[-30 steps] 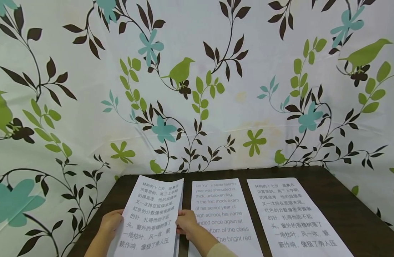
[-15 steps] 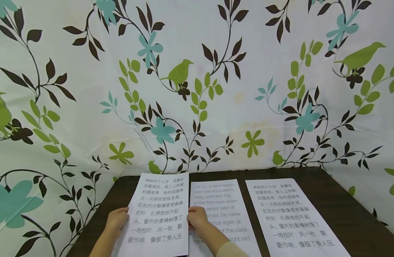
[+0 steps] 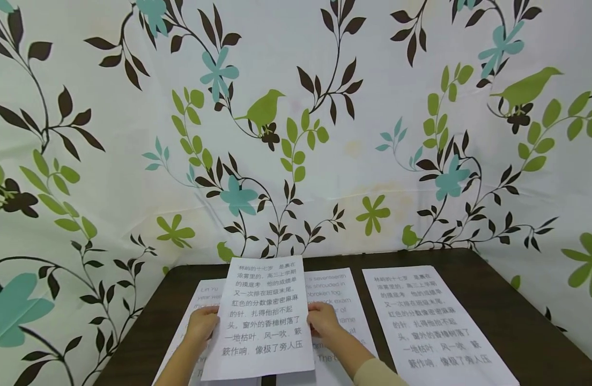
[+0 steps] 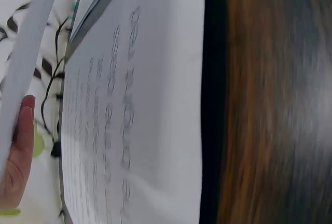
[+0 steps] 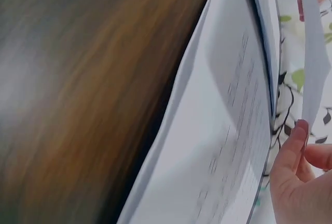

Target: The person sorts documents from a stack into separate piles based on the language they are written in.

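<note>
A white sheet of paper [image 3: 264, 321] printed with Chinese text is held up over the table, tilted toward me. My left hand [image 3: 201, 324] pinches its left edge, and my right hand [image 3: 327, 321] pinches its right edge between thumb and fingers. Beneath it lie a left paper pile [image 3: 206, 292] and a middle paper pile [image 3: 341, 300], both with English text and partly covered by the sheet. In the right wrist view, the sheet [image 5: 315, 53] appears nearly edge-on, with the right hand [image 5: 298, 182] at its near edge, clear of the papers below.
A third paper pile [image 3: 431, 327] with Chinese text lies flat to the right. All rest on a dark brown wooden table [image 3: 498, 300]. Behind its far edge hangs a white cloth [image 3: 325, 225] patterned with leaves, flowers and birds.
Both hands have moved right with the Chinese-text sheet, from above the left pile to between the left and middle piles. English text on the left pile has come into view.
</note>
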`<control>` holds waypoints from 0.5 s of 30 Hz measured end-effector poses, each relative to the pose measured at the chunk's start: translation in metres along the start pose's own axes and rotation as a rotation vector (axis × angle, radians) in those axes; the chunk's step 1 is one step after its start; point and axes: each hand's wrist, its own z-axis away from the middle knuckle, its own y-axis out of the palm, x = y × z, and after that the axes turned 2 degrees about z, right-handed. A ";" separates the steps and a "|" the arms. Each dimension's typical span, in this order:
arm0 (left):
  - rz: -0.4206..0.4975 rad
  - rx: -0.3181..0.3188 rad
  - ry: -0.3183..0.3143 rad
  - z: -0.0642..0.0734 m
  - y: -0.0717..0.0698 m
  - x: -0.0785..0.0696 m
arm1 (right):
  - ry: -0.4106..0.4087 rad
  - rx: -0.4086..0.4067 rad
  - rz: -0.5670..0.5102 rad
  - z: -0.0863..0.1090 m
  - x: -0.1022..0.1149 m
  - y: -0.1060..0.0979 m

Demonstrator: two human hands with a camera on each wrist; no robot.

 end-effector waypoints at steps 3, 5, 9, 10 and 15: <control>-0.015 0.016 0.002 0.001 0.013 -0.002 | -0.010 -0.008 0.009 -0.001 -0.003 -0.014; -0.022 0.022 -0.005 0.002 0.022 -0.004 | -0.015 -0.010 0.015 -0.001 -0.005 -0.023; -0.016 0.024 -0.021 0.004 0.040 -0.008 | -0.021 -0.020 0.035 0.000 -0.009 -0.041; -0.010 0.024 -0.024 0.005 0.045 -0.009 | -0.021 -0.022 0.047 0.000 -0.009 -0.046; 0.027 0.041 -0.022 0.007 0.069 -0.015 | -0.024 -0.038 0.079 0.001 -0.012 -0.072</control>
